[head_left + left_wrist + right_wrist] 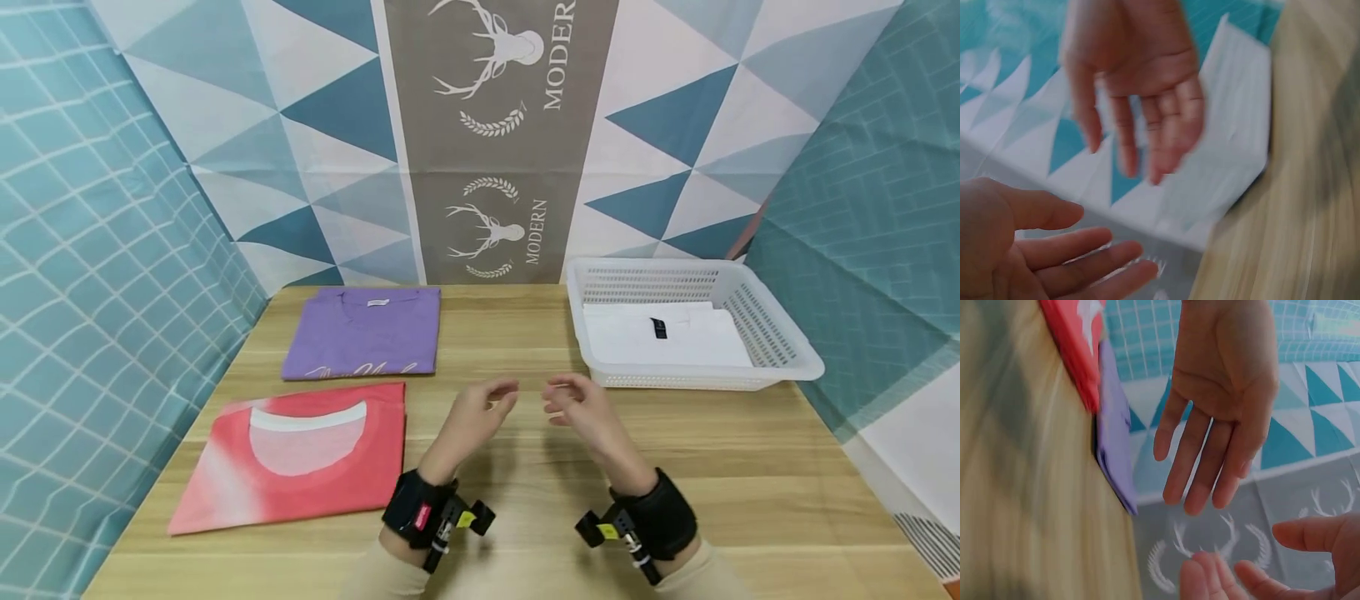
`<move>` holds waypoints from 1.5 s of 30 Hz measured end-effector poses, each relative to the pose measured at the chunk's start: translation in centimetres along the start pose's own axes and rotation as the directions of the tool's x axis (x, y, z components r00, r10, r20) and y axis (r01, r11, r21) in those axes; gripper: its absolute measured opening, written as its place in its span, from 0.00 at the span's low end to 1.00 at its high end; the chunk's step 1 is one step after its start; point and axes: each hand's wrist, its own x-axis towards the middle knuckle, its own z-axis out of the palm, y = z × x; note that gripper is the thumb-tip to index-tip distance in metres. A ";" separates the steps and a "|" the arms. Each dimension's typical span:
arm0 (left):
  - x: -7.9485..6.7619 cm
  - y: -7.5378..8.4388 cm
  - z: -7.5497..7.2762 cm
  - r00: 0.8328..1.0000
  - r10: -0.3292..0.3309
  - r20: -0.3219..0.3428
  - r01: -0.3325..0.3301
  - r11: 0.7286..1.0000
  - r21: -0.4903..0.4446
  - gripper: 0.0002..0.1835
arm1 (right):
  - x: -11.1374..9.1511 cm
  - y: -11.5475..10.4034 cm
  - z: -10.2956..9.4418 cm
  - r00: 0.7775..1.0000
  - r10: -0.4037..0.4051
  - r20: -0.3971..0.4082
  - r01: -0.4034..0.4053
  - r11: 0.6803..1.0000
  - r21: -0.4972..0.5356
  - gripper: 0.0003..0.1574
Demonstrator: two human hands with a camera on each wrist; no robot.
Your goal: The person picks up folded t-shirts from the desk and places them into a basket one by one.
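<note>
Both hands hover over the middle of the table, facing each other with a gap between them. My left hand holds nothing, its fingers relaxed and slightly bent. Opposite it, my right hand is likewise bare, fingers loosely bent. Left of the left hand lies a folded red T-shirt with a pale neckline. Behind that is a folded purple T-shirt with lettering along its lower edge. Beyond the right hand stands a white plastic basket, in which a folded white garment with a black tag lies flat.
The wooden table ends at a patterned cloth backdrop printed with deer heads. Blue tiled-pattern cloth hangs at the left, and green cloth at the right, close to the basket. Each wrist wears a black strap with a small camera.
</note>
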 end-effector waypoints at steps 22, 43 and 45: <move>-15.0 -13.2 -15.3 0.713 -0.496 -0.495 0.659 0.715 0.234 0.32 | -2.4 2.9 15.9 0.905 0.171 0.390 -0.264 0.944 0.199 0.36; -19.6 -18.3 -20.3 0.591 -0.558 -0.582 0.768 0.610 0.196 0.28 | -1.8 3.3 19.6 0.909 0.227 0.349 -0.296 0.942 0.158 0.21; -19.4 -18.1 -20.1 0.595 -0.556 -0.580 0.760 0.625 0.180 0.28 | -1.6 3.5 19.7 0.913 0.231 0.336 -0.290 0.947 0.137 0.13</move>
